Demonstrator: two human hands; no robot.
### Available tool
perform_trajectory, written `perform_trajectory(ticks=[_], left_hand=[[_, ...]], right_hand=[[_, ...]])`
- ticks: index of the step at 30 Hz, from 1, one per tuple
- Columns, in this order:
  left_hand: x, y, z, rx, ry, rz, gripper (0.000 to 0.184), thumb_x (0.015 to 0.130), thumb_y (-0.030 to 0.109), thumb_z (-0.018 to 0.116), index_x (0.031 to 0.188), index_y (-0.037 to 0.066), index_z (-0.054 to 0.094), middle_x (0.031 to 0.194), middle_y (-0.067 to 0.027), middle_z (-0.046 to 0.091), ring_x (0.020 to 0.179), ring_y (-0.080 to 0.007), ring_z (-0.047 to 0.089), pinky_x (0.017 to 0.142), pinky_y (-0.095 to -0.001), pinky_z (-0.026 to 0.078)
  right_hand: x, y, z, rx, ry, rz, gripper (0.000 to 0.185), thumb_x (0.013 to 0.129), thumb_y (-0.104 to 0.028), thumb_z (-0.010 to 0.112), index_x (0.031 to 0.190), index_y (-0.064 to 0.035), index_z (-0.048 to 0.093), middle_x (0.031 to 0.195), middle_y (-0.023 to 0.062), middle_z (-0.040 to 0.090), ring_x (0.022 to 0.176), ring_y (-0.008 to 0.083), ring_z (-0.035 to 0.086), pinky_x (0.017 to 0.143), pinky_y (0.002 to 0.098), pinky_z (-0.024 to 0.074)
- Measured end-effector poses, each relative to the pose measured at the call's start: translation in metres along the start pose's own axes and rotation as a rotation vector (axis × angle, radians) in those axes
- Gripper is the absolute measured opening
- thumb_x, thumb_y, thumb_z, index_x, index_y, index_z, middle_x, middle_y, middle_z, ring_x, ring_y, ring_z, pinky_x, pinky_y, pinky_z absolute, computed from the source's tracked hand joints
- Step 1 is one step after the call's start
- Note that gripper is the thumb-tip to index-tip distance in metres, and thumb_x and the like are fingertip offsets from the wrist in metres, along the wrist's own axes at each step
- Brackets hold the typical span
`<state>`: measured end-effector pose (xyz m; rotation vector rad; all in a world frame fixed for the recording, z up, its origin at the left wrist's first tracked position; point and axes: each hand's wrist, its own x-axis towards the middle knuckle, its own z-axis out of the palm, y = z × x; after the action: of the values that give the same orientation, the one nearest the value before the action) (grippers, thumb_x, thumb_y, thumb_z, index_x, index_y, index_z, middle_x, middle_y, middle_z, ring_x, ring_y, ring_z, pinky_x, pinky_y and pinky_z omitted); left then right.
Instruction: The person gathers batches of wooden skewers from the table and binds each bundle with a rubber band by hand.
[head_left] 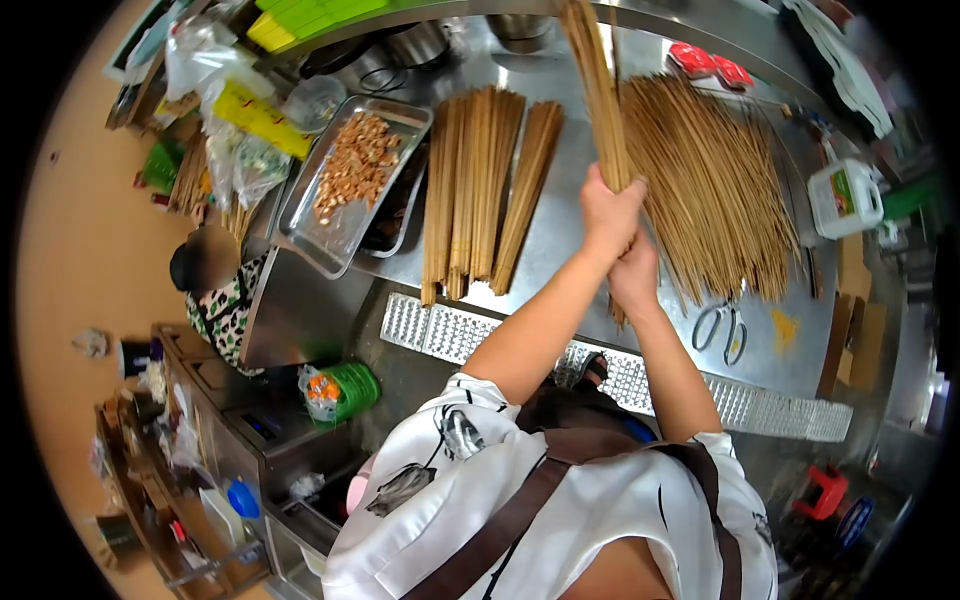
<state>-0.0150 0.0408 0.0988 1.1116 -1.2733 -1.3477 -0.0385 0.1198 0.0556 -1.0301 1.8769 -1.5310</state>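
Observation:
A bundle of long bamboo skewers (600,95) stands out ahead of me over the metal table (560,230). My left hand (612,208) is closed around its middle. Just below, my right hand (634,272) is wrapped round the lower part, where short ends poke out beneath. To the right of my hands spreads a large loose pile of thin skewers (710,190). Several tidy skewer bundles (472,190) lie side by side to the left, with a narrower bundle (527,198) closest to my hands. Scissors (736,337) rest below the loose pile.
A metal tray (345,255) of chopped brownish pieces overlaps another tray at the left. A white jug (845,198) stands at the right end, red packets (708,64) at the back. Another person (225,305) is at the far left. A perforated metal strip (450,335) runs below the table edge.

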Motion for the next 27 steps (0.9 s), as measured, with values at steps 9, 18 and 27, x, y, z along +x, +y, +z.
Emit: perform_trajectory(ticks=[9,18,27], left_hand=[[-0.030,-0.034,-0.018,-0.178,0.018,-0.407,0.013,0.073,0.005,0.059,0.076,0.001,0.048,0.059,-0.0051,0.051,0.047,-0.0128,0.049,0.041,-0.0278,0.041],[-0.061,0.064,-0.024,-0.311,-0.124,0.260,0.040,0.071,0.006,0.067,0.105,-0.001,0.048,0.087,-0.0037,0.058,0.074,-0.0122,0.056,0.067,-0.0269,0.047],[-0.047,0.003,-0.047,-0.111,-0.282,0.336,0.031,0.069,-0.002,0.066,0.095,-0.002,0.051,0.076,-0.0030,0.056,0.071,-0.0095,0.053,0.065,-0.0228,0.045]], right_hand=[[-0.026,0.003,-0.020,-0.333,-0.342,0.269,0.042,0.069,-0.016,0.067,0.104,0.0007,0.051,0.088,0.0220,0.061,0.087,0.0349,0.060,0.073,0.0385,0.0458],[-0.017,-0.033,-0.013,0.030,0.013,-0.400,0.052,0.074,-0.014,0.066,0.121,0.0002,0.046,0.098,0.0170,0.061,0.088,0.0257,0.061,0.074,0.0325,0.0470],[-0.019,0.025,0.020,0.188,-0.090,-0.276,0.047,0.077,-0.011,0.062,0.121,-0.0005,0.047,0.114,0.0145,0.056,0.102,0.0244,0.057,0.084,0.0316,0.0444]])
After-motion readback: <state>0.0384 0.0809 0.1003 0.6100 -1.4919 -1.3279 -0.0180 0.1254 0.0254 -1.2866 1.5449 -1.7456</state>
